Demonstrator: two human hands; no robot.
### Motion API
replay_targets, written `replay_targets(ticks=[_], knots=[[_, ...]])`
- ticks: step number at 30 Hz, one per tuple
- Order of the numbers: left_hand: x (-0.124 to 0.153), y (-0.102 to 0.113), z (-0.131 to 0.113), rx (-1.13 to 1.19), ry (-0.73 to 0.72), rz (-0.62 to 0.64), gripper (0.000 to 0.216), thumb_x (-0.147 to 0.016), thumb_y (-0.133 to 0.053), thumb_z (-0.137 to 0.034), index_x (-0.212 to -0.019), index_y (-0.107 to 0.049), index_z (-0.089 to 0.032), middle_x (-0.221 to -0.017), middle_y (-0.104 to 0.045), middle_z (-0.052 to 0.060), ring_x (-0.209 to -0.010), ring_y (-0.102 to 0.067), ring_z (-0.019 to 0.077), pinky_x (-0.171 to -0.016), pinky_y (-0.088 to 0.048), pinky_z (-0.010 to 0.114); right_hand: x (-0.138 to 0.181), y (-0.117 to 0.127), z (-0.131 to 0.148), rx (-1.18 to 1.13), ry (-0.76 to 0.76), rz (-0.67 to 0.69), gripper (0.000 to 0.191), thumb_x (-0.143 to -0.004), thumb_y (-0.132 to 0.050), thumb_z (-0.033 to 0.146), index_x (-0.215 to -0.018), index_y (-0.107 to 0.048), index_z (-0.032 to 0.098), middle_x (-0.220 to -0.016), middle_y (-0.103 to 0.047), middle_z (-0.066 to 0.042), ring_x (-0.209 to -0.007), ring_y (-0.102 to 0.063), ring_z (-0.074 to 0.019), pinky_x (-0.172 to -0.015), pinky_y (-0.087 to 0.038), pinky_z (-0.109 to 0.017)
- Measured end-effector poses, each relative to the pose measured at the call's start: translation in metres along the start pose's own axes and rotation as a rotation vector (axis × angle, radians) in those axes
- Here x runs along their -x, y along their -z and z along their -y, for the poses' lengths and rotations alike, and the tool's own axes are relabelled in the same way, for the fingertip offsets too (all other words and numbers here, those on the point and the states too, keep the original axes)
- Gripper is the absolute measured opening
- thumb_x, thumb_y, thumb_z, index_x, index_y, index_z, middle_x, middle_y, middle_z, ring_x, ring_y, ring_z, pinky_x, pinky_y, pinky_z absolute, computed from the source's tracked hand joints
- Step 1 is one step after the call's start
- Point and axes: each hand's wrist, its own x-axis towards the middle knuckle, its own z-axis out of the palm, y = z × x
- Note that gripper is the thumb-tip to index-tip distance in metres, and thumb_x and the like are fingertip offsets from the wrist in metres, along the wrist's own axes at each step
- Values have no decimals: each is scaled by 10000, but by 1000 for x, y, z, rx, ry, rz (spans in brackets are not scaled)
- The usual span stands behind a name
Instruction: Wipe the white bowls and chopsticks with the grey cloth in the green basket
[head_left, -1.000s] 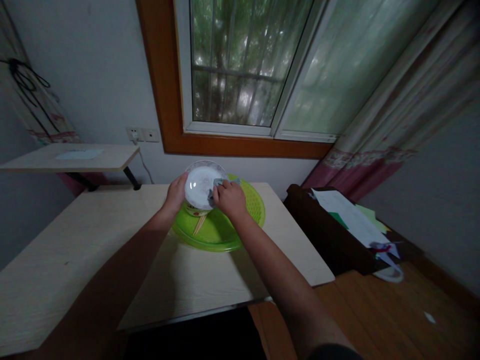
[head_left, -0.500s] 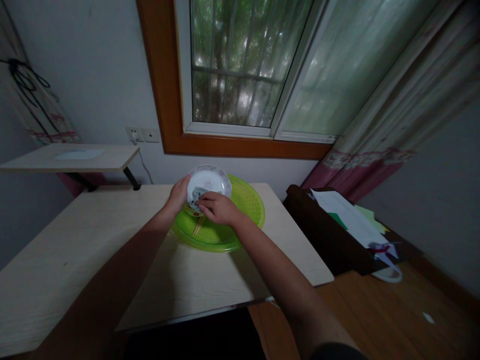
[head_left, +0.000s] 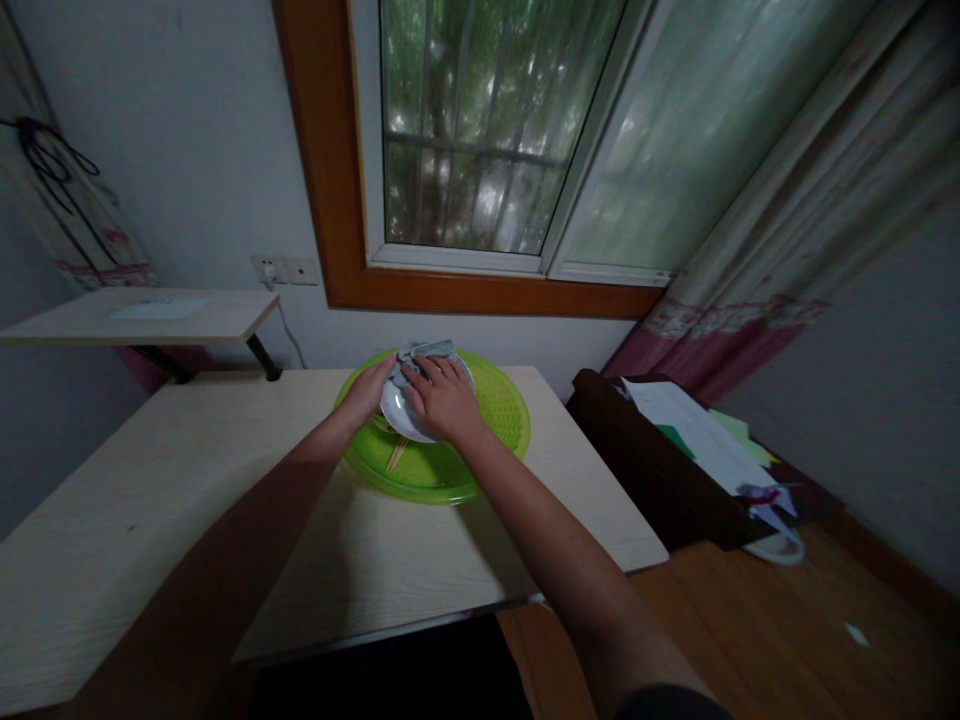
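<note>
Two bare forearms [head_left: 551, 535] extend over the pale wood-grain surface [head_left: 360, 590]. Beyond its near edge sits a round lime-green plastic tray [head_left: 450, 480], with perforations visible towards its right side. The wooden chopsticks [head_left: 397, 453] lie on the tray, close together and aimed roughly towards the plate. Above the tray, the glossy white plate [head_left: 400, 416] is tilted, its inner face towards the wearer, probably so that the working side is easy to see and reach. The left hand [head_left: 365, 392] is clamped on the plate's left rim, seemingly to steady it against the other's pressure. The right hand [head_left: 450, 402] holds the grey cloth [head_left: 421, 350] against the plate's upper part, fingers spread across it, perhaps to press evenly. A patterned vessel [head_left: 385, 425], probably a bowl, is mostly hidden beneath the plate; whether the two touch cannot be told. Farther off are the small raised shelf [head_left: 232, 312] at left, the wall sockets [head_left: 285, 270] and the barred window [head_left: 480, 130].
</note>
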Motion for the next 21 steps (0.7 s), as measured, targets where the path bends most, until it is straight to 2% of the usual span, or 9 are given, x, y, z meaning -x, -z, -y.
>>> replay_targets(ticks=[3, 6, 9, 11, 14, 16, 18, 21], knots=[[1, 0, 3, 27, 5, -9, 590, -877, -597, -682, -1049, -769, -144, -1099, -788, 133, -1036, -703, 285, -1013, -519, 410, 0, 5, -3, 55, -145, -16, 462, -1105, -417, 381, -1472, -617, 184, -1562, -560, -144, -1364, -492, -340, -1172, -358, -511], [3, 2, 3, 29, 30, -50, 653, -854, -608, -739, -1016, -769, -127, -1022, -790, 133, -962, -701, 284, -937, -535, 397, 0, 8, -6, 106, -256, 7, 444, -1107, -389, 370, -1312, -713, 144, -1392, -660, -184, -1255, -540, -339, -1074, -417, -474], [4, 5, 2, 28, 27, -130, 694, -844, -599, -769, -1003, -759, -113, -1010, -784, 138, -953, -693, 280, -896, -536, 378, 0, 9, -8, 147, -304, 50, 488, -1111, -361, 367, -1121, -773, 107, -1184, -722, -209, -1156, -585, -329, -1027, -434, -449], [3, 7, 2, 20, 8, -192, 685, -849, -591, -760, -1001, -751, -111, -1015, -779, 136, -961, -688, 276, -896, -533, 369, 1, 8, -9, 157, -311, 80, 510, -1114, -353, 371, -1084, -783, 98, -1132, -733, -209, -1110, -615, -314, -991, -449, -424], [2, 9, 1, 2, -2, -255, 656, -863, -565, -739, -983, -737, -118, -996, -773, 128, -959, -682, 269, -890, -533, 361, 1, 6, -7, 108, -238, 161, 517, -1120, -360, 395, -1077, -795, 120, -1095, -752, -175, -1024, -663, -274, -896, -476, -368], [2, 10, 0, -27, 0, -275, 634, -873, -543, -728, -956, -726, -127, -979, -767, 120, -945, -676, 263, -878, -534, 355, 2, 4, -5, 34, -113, 221, 495, -1119, -388, 410, -1065, -803, 144, -1064, -764, -142, -978, -680, -240, -868, -478, -334], [2, 10, 0, -71, -3, -276, 605, -884, -524, -712, -916, -714, -139, -962, -759, 113, -920, -667, 253, -866, -533, 351, 3, 2, -5, -51, 39, 256, 467, -1119, -415, 406, -1055, -806, 158, -1037, -765, -116, -963, -682, -210, -883, -476, -309], [1, 11, -1, -126, -19, -251, 562, -901, -504, -679, -875, -700, -153, -945, -752, 106, -897, -657, 247, -877, -529, 358, 4, -3, -5, -167, 212, 234, 434, -1121, -427, 373, -1087, -805, 162, -1043, -758, -98, -987, -674, -191, -931, -485, -302]])
